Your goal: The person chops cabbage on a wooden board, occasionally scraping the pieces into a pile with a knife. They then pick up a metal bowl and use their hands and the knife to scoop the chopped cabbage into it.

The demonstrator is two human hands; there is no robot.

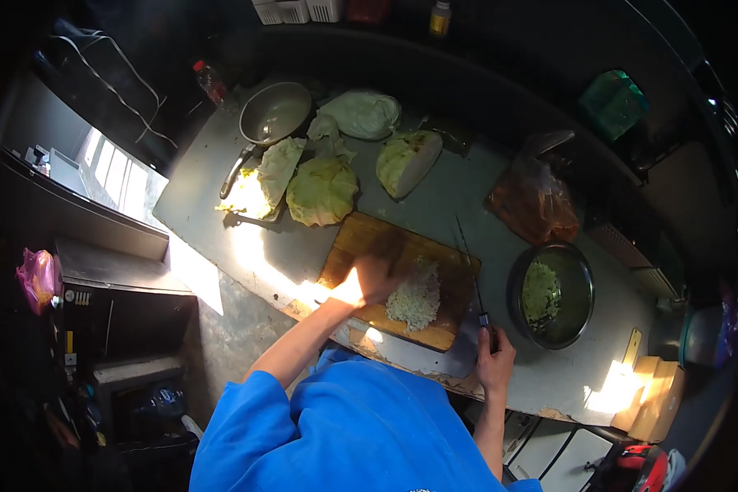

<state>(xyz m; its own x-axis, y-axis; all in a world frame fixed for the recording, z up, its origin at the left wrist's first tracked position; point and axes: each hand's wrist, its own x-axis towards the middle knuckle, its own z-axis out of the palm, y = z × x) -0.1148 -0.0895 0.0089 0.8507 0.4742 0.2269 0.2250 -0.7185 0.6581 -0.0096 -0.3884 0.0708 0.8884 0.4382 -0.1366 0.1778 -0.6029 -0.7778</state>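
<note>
A wooden cutting board (355, 239) lies near the table's front edge, with a pile of finely chopped pale cabbage (416, 302) on its right half. Over the board, just left of the pile, is my left hand (375, 280); its fingers are blurred and dim, so their pose is unclear. My right hand (494, 357) is closed around the handle of a knife (471, 258), whose thin blade points away from me along the board's right edge. Right of the knife, a metal bowl (583, 305) holds chopped greens (541, 293).
Behind the board sit a cabbage (322, 191), a cut cabbage (407, 162), a white bag (361, 115) and an empty bowl (276, 112). A plastic bag with orange-brown contents (535, 201) stands back right. Cabbage leaves (279, 168) lie at the left by a dark handle.
</note>
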